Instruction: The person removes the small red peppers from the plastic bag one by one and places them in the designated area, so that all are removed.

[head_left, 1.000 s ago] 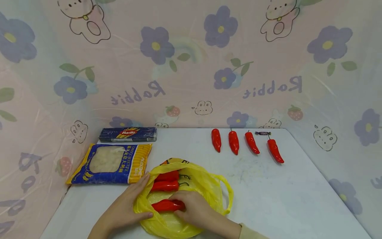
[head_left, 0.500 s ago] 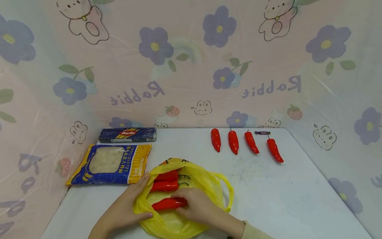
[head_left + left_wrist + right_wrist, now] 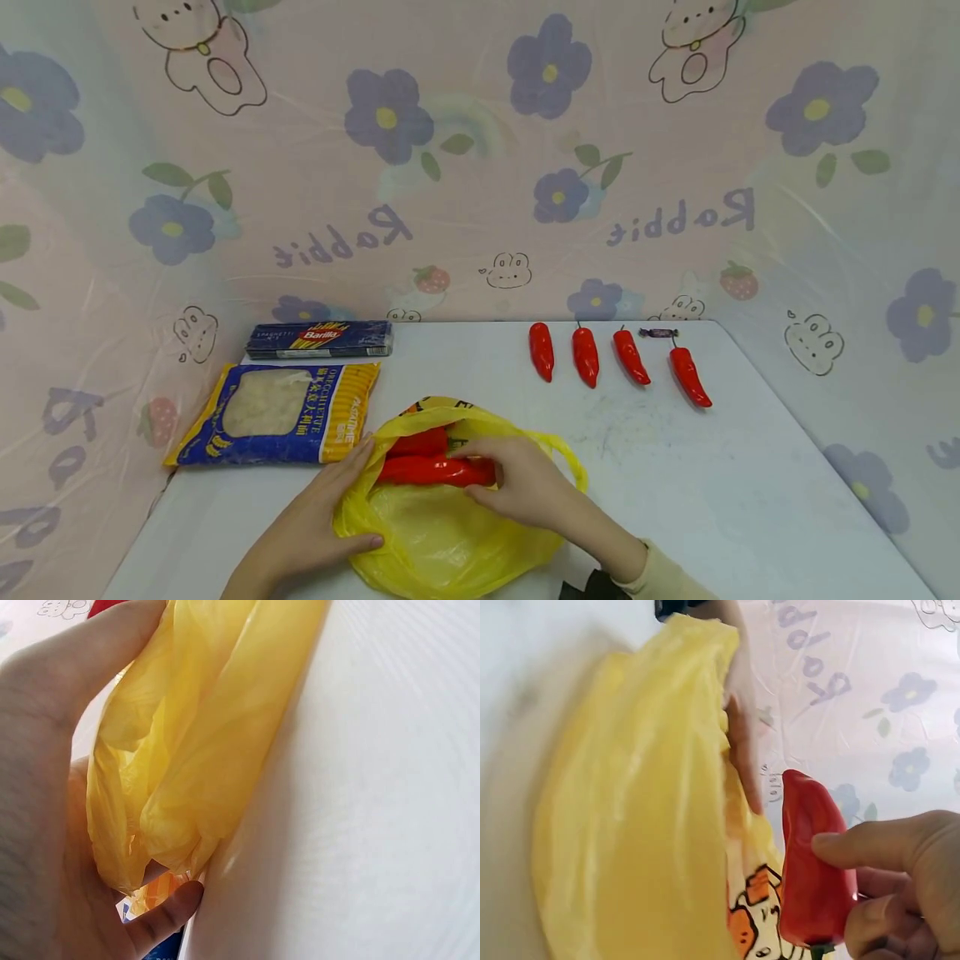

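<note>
A yellow plastic bag [image 3: 450,533] sits on the white table with its mouth spread. My left hand [image 3: 315,517] holds the bag's left side, its thumb lying over the rim; in the left wrist view the yellow film lies within the curve of this hand. Between thumb and fingers, my right hand [image 3: 525,483] grips a red pepper [image 3: 810,862] near its stem end, over the bag's opening. Other red peppers [image 3: 420,442] lie inside the bag, partly hidden behind the held one.
Several red peppers [image 3: 586,358] lie in a row at the back right, a small dark wrapped candy [image 3: 658,332] among them. Left of the bag are a blue-and-yellow pasta packet [image 3: 277,414] and a dark blue spaghetti box [image 3: 321,338]. A patterned curtain [image 3: 480,167] surrounds the table.
My right hand has raised the pepper and moved it away from me and to the right, now in front of the peppers inside the bag. My left hand has stayed in place.
</note>
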`<state>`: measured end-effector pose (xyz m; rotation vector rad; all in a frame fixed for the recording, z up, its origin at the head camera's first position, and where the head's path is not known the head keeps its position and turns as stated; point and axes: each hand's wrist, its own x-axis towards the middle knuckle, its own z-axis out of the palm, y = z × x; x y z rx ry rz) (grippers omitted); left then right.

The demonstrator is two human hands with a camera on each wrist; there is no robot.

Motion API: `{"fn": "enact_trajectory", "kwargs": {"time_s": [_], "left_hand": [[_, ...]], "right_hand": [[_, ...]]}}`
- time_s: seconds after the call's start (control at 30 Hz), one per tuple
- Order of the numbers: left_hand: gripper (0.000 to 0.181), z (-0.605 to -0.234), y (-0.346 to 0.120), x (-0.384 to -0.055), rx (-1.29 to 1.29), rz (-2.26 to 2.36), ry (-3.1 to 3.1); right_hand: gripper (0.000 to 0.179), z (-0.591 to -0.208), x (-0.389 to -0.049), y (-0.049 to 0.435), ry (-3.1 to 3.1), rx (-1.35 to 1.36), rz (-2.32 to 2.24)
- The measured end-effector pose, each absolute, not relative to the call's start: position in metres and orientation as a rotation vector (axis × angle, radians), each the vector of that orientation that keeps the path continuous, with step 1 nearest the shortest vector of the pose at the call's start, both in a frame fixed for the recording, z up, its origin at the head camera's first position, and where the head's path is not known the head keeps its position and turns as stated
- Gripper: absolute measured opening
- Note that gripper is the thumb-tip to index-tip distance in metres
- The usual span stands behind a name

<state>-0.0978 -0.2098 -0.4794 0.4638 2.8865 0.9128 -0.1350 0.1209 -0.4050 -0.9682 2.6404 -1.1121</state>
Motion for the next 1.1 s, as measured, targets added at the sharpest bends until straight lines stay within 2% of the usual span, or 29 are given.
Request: {"fn": "enact_trajectory", "kwargs": {"time_s": [0.57, 0.87, 1.1], "left_hand": [[0.117, -0.476, -0.210, -0.098, 0.495, 0.908, 2.918], [0.115, -0.476, -0.209, -0.098, 0.541, 0.922, 2.920], [0.118, -0.478, -0.208, -0.098, 0.510, 0.915, 2.884]], "right_hand": [[0.038, -0.394, -0.166, 0.155, 2.808, -0.842, -1.271], [0.041, -0.394, -0.186, 0.194, 3.000, -0.618, -1.233], [0.042, -0.407, -0.200, 0.241, 3.122, -0.396, -1.101]]}}
